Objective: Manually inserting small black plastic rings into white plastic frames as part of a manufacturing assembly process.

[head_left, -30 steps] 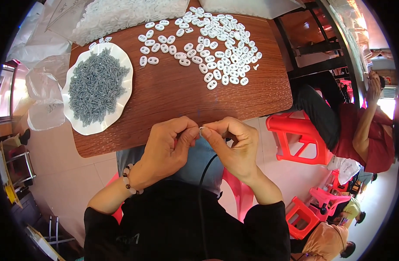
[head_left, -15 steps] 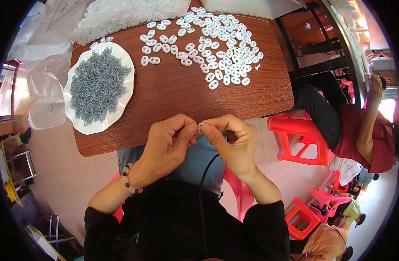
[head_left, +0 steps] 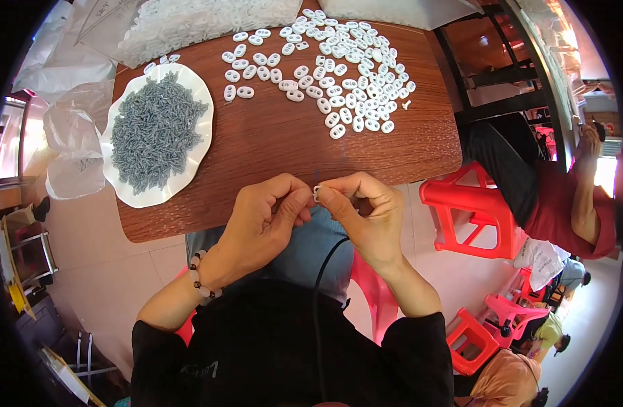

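One small white piece, likely light and stiff, best held by its rim; right hand pinches it. Left hand has fingertips together, contents hidden.

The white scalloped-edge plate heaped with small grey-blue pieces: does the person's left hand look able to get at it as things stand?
Probably yes: only brown wood-grain tabletop shows between the left hand and the plate. The hand's fingertips are pinched, though whether on anything is unclear.
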